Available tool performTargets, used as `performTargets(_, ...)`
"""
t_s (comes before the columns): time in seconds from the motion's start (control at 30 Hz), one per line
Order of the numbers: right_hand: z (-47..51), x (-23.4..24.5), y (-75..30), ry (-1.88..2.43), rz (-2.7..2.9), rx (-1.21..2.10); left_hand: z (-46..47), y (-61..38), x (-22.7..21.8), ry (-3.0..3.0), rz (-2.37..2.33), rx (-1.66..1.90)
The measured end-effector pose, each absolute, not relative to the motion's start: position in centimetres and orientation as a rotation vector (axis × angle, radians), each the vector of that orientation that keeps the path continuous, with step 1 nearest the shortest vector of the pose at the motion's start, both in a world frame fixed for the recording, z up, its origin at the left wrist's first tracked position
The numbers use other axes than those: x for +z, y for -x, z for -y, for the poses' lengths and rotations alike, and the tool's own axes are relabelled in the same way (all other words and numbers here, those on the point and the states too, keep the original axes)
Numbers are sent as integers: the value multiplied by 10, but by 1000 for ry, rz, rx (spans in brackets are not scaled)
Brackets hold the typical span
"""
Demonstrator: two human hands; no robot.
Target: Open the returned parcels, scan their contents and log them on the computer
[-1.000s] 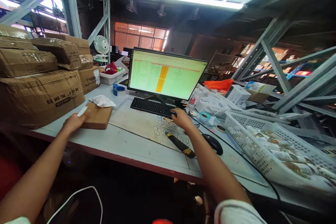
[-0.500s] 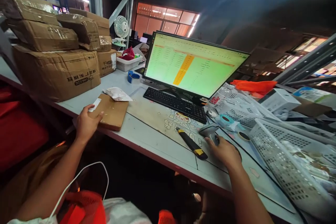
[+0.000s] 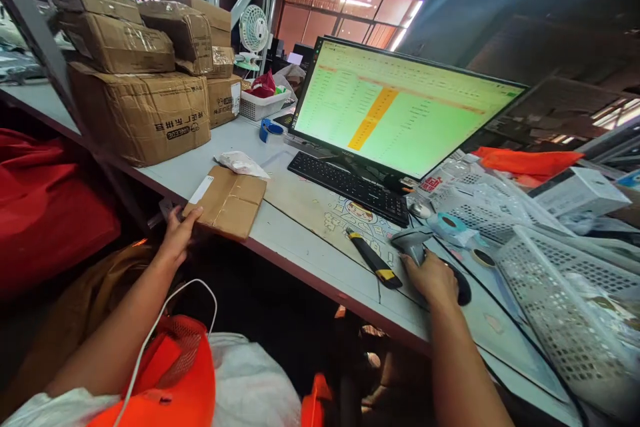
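My left hand (image 3: 179, 234) grips the near corner of a small flat cardboard parcel (image 3: 230, 201) with a white label, at the table's front edge. My right hand (image 3: 431, 276) is wrapped round the handle of a grey barcode scanner (image 3: 413, 240), which lies on the table beside a black mouse (image 3: 461, 287). A black and yellow utility knife (image 3: 374, 258) lies just left of that hand. Behind stand a black keyboard (image 3: 350, 187) and a monitor (image 3: 400, 110) showing a green spreadsheet.
Stacked brown cardboard boxes (image 3: 140, 113) fill the table's left end. White perforated baskets (image 3: 560, 280) and tape rolls (image 3: 447, 223) crowd the right. A blue tape dispenser (image 3: 270, 130), a white pouch (image 3: 243, 163) and a small fan (image 3: 253, 30) sit further back. Red and orange bags (image 3: 170, 373) lie below.
My right hand left the keyboard, moved right and closed on the scanner. My left hand slid to the parcel's near corner. The view dropped and swung left.
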State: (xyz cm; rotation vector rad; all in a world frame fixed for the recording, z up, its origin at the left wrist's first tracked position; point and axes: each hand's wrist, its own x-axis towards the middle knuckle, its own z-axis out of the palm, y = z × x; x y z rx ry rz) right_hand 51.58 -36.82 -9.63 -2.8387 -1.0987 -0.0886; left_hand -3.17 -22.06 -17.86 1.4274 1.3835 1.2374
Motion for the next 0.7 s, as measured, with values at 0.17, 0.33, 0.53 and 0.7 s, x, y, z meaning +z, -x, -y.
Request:
performTargets(0.17, 367, -100, -519, 2825, 1105, -119, 258, 47, -154, -942, -1253, 1278)
performTargets(0.33, 362, -89, -512, 2839, 1068, -132, 278, 43, -102, -1933, -1180, 1750)
performTargets(0.53, 373, -18, -499, 2535, 1082, 158, 261, -31, -104, -2978, -204, 1236)
performTargets(0.7, 406, 47, -468, 2189, 1341, 720, 271, -70, -148, -2979, -83, 1289)
